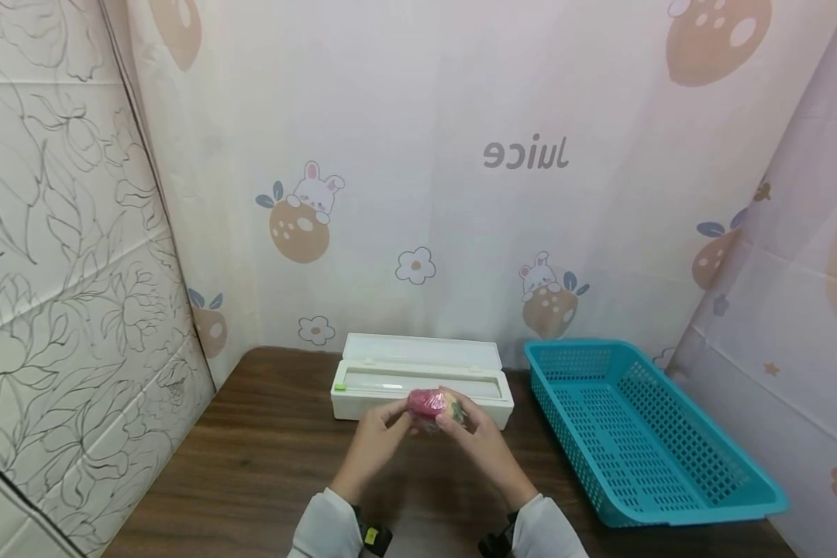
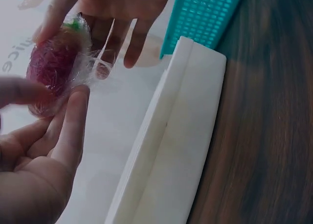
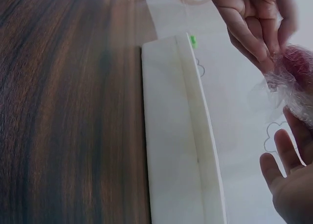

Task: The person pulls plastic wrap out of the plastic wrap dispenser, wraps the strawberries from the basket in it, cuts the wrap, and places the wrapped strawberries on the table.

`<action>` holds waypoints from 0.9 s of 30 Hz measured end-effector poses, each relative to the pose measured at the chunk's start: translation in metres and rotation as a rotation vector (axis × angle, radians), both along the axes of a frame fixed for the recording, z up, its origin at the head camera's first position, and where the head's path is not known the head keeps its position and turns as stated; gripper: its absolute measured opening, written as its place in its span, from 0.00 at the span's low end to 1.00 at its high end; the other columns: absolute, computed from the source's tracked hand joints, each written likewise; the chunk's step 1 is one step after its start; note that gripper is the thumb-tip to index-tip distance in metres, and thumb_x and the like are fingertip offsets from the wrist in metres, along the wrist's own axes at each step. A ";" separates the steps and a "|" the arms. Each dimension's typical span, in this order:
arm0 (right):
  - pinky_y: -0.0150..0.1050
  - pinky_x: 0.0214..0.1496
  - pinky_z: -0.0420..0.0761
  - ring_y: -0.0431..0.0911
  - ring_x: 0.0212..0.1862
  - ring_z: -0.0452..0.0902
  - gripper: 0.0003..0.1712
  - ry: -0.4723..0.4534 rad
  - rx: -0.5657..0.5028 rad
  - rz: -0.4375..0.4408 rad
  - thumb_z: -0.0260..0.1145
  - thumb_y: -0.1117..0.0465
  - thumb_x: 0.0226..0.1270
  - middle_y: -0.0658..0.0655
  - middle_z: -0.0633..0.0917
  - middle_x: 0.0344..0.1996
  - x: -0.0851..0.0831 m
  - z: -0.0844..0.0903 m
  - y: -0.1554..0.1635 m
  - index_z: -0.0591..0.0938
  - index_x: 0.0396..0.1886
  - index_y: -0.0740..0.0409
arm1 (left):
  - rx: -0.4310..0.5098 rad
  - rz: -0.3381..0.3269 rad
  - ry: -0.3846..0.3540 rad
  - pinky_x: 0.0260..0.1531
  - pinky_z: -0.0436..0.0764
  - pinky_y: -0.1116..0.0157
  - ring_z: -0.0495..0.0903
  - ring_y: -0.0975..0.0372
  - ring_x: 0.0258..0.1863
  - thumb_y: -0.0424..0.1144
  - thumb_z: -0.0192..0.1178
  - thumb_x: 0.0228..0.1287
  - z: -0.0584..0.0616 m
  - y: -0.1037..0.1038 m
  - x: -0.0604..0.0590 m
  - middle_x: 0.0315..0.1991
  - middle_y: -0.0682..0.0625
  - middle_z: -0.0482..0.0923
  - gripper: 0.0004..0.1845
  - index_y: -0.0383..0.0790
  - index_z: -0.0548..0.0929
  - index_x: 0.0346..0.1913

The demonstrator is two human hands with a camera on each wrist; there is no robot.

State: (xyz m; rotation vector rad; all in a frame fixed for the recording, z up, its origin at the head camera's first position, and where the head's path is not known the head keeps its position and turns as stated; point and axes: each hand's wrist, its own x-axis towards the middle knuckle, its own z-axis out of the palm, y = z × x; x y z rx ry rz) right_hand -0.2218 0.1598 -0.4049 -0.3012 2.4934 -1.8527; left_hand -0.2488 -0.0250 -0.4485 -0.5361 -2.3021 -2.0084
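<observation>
A rounded dark-red piece with a pale yellow and green end (image 1: 426, 402), perhaps a fruit or vegetable, is wrapped in crinkled clear cling film (image 2: 87, 70). My left hand (image 1: 379, 438) pinches its red end between thumb and fingers. At the yellow-green end, my right hand (image 1: 484, 446) holds it with the thumb in front, other fingers spread behind. Loose film bunches along the underside in both wrist views. Just behind the hands stands a white cling film dispenser (image 1: 421, 370), its lid raised, with a green slider (image 1: 339, 387) at the left.
A turquoise perforated plastic basket (image 1: 697, 518) stands on the right of the dark wooden table (image 1: 251, 465). Printed cloth (image 1: 418, 155) hangs close behind the table, and more patterned cloth hangs along both sides.
</observation>
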 end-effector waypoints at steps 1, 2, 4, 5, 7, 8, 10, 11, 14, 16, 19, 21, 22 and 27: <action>0.47 0.52 0.74 0.50 0.58 0.67 0.31 0.010 0.009 -0.009 0.61 0.47 0.62 0.53 0.69 0.60 0.000 -0.001 0.000 0.68 0.64 0.49 | 0.025 -0.031 -0.030 0.40 0.79 0.66 0.80 0.61 0.40 0.43 0.53 0.66 0.000 0.000 0.000 0.48 0.47 0.78 0.19 0.38 0.75 0.57; 0.48 0.52 0.74 0.50 0.57 0.67 0.31 0.017 0.016 -0.018 0.61 0.47 0.62 0.53 0.70 0.60 -0.002 -0.005 0.001 0.68 0.64 0.48 | 0.056 -0.063 -0.061 0.41 0.79 0.65 0.80 0.60 0.42 0.44 0.53 0.66 0.001 -0.001 0.000 0.50 0.46 0.77 0.20 0.37 0.74 0.57; 0.48 0.50 0.74 0.50 0.56 0.68 0.30 0.034 0.021 -0.028 0.62 0.46 0.61 0.53 0.69 0.59 -0.006 -0.014 0.003 0.69 0.63 0.44 | 0.117 -0.120 -0.125 0.44 0.77 0.64 0.79 0.58 0.45 0.47 0.53 0.65 0.003 -0.001 -0.001 0.52 0.45 0.76 0.23 0.36 0.73 0.58; 0.48 0.51 0.74 0.50 0.56 0.67 0.29 0.039 0.019 -0.028 0.62 0.46 0.61 0.52 0.69 0.59 -0.009 -0.018 0.004 0.70 0.62 0.42 | 0.150 -0.147 -0.156 0.45 0.77 0.63 0.78 0.57 0.46 0.49 0.53 0.65 0.004 -0.001 -0.002 0.52 0.44 0.75 0.24 0.36 0.73 0.58; 0.47 0.50 0.75 0.49 0.56 0.67 0.28 0.052 0.008 -0.021 0.62 0.46 0.61 0.50 0.69 0.59 -0.013 -0.027 0.006 0.70 0.61 0.39 | 0.202 -0.189 -0.197 0.47 0.76 0.62 0.78 0.56 0.47 0.53 0.52 0.65 0.005 -0.001 -0.003 0.52 0.43 0.75 0.27 0.35 0.73 0.57; 0.47 0.51 0.74 0.49 0.56 0.67 0.27 0.051 0.002 -0.012 0.62 0.46 0.61 0.49 0.69 0.59 -0.016 -0.031 0.007 0.70 0.60 0.37 | 0.219 -0.210 -0.211 0.47 0.76 0.61 0.78 0.55 0.47 0.53 0.51 0.65 0.005 -0.001 -0.004 0.52 0.43 0.75 0.27 0.35 0.73 0.57; 0.47 0.51 0.74 0.48 0.56 0.66 0.26 0.054 -0.003 0.006 0.61 0.45 0.61 0.47 0.69 0.58 -0.018 -0.036 0.006 0.70 0.60 0.36 | 0.251 -0.252 -0.235 0.48 0.75 0.60 0.77 0.55 0.47 0.54 0.50 0.65 0.004 0.000 -0.004 0.51 0.43 0.76 0.27 0.35 0.74 0.57; 0.47 0.51 0.74 0.47 0.56 0.66 0.26 0.058 -0.001 0.014 0.61 0.45 0.62 0.46 0.69 0.58 -0.019 -0.037 0.006 0.70 0.60 0.35 | 0.270 -0.271 -0.239 0.49 0.75 0.59 0.77 0.54 0.48 0.53 0.50 0.66 0.004 0.000 -0.004 0.51 0.42 0.76 0.27 0.35 0.74 0.56; 0.47 0.52 0.73 0.47 0.57 0.65 0.26 0.083 0.004 0.040 0.60 0.44 0.62 0.44 0.69 0.58 -0.019 -0.038 0.005 0.70 0.60 0.35 | 0.340 -0.327 -0.259 0.50 0.74 0.57 0.76 0.52 0.48 0.51 0.48 0.68 0.004 0.001 -0.003 0.50 0.40 0.75 0.25 0.32 0.73 0.56; 0.47 0.53 0.73 0.46 0.58 0.63 0.26 0.109 0.012 0.057 0.60 0.45 0.62 0.43 0.68 0.59 -0.019 -0.038 0.004 0.70 0.61 0.34 | 0.374 -0.337 -0.273 0.50 0.74 0.57 0.77 0.52 0.48 0.50 0.48 0.68 0.004 0.002 -0.002 0.50 0.39 0.75 0.25 0.31 0.73 0.56; 0.50 0.57 0.68 0.44 0.62 0.59 0.25 0.127 0.002 0.103 0.59 0.47 0.64 0.41 0.66 0.61 -0.020 -0.036 0.004 0.68 0.62 0.33 | 0.435 -0.356 -0.302 0.49 0.74 0.56 0.77 0.52 0.47 0.49 0.47 0.69 0.004 0.005 -0.001 0.49 0.38 0.74 0.25 0.30 0.72 0.55; 0.52 0.59 0.66 0.43 0.64 0.57 0.26 0.126 -0.004 0.129 0.58 0.48 0.65 0.40 0.64 0.62 -0.019 -0.036 0.003 0.67 0.63 0.32 | 0.475 -0.376 -0.328 0.50 0.74 0.56 0.76 0.52 0.48 0.48 0.47 0.69 0.004 0.006 0.000 0.50 0.38 0.73 0.24 0.30 0.70 0.56; 0.53 0.59 0.65 0.43 0.64 0.56 0.26 0.124 -0.005 0.141 0.58 0.48 0.65 0.39 0.64 0.63 -0.019 -0.036 0.003 0.67 0.63 0.32 | 0.502 -0.387 -0.339 0.50 0.73 0.56 0.75 0.52 0.48 0.47 0.47 0.69 0.003 0.007 0.001 0.50 0.38 0.72 0.25 0.29 0.69 0.57; 0.55 0.57 0.67 0.48 0.66 0.53 0.27 0.139 0.021 0.164 0.58 0.51 0.66 0.43 0.59 0.66 -0.010 -0.024 0.005 0.67 0.65 0.41 | 0.593 -0.428 -0.397 0.52 0.72 0.56 0.73 0.54 0.50 0.44 0.47 0.69 0.002 0.010 0.002 0.55 0.37 0.66 0.26 0.29 0.62 0.63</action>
